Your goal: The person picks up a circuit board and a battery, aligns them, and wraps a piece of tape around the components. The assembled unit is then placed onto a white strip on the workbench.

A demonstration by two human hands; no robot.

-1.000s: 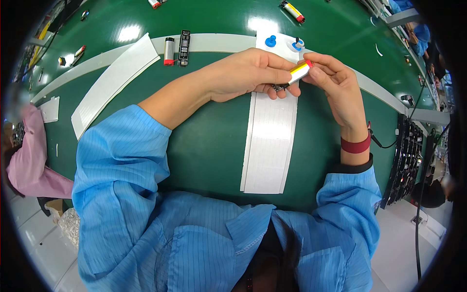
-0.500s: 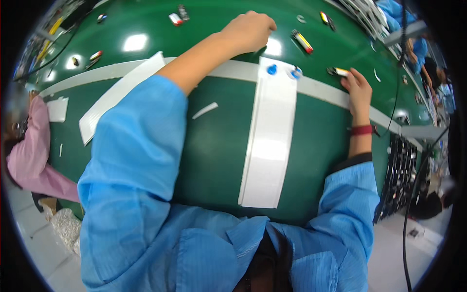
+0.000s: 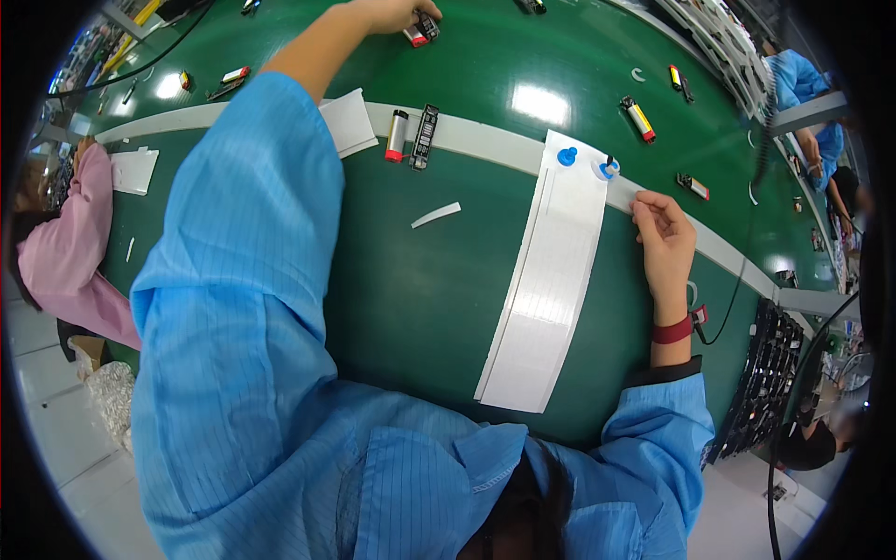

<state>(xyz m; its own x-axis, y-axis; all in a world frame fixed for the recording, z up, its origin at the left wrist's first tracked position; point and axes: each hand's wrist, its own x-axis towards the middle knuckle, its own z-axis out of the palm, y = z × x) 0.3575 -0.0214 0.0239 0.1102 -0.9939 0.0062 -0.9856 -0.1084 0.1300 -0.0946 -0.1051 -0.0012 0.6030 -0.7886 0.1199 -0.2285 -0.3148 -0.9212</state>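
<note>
My left hand (image 3: pixel 396 13) reaches to the far edge of view, its fingers closed on a small red-ended battery (image 3: pixel 415 37) with a black part beside it. My right hand (image 3: pixel 668 245) hovers by the table's pale strip, fingers loosely curled, with nothing visible in them. Just beyond it lies another battery (image 3: pixel 694 188) with a black end. Between my arms stretches a long white sheet (image 3: pixel 541 289), with two blue knob-like pieces (image 3: pixel 567 156) on its far end. Next to my left sleeve, a red-ended cylindrical battery (image 3: pixel 397 136) and a black board-like piece (image 3: pixel 425 136) rest on the pale strip.
More batteries (image 3: pixel 638 119) are scattered over the far green surface (image 3: pixel 523 56). A thin white scrap (image 3: pixel 436 215) lies left of the sheet. A black rack of small parts (image 3: pixel 747 373) stands at the right. A person in a pink sleeve (image 3: pixel 79 247) sits at the left.
My left hand has moved farther left and closed on a battery. My right hand has drawn back from the battery it was touching. The view has shifted.
</note>
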